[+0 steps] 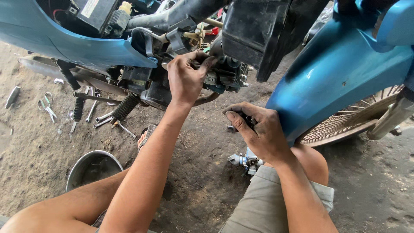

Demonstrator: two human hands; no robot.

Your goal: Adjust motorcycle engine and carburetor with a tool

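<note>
My left hand (pixel 186 77) reaches up to the engine (pixel 224 75) of a blue motorbike (pixel 340 69), its fingers closed on a small metal part at the finned cylinder head. Lower and to the right, my right hand (pixel 258 129) is closed around a small dark object that I cannot make out, close to the blue front fender. A blue-and-silver carburettor-like part (pixel 246 160) lies on the dirt just below that hand, by my knee.
A metal bowl (pixel 92 169) sits on the dirt floor at lower left. Wrenches and a screwdriver (pixel 101 116), scissors (pixel 46 105) and a footpeg (pixel 125 107) lie under the bike. The spoked front wheel (pixel 353 118) is at right.
</note>
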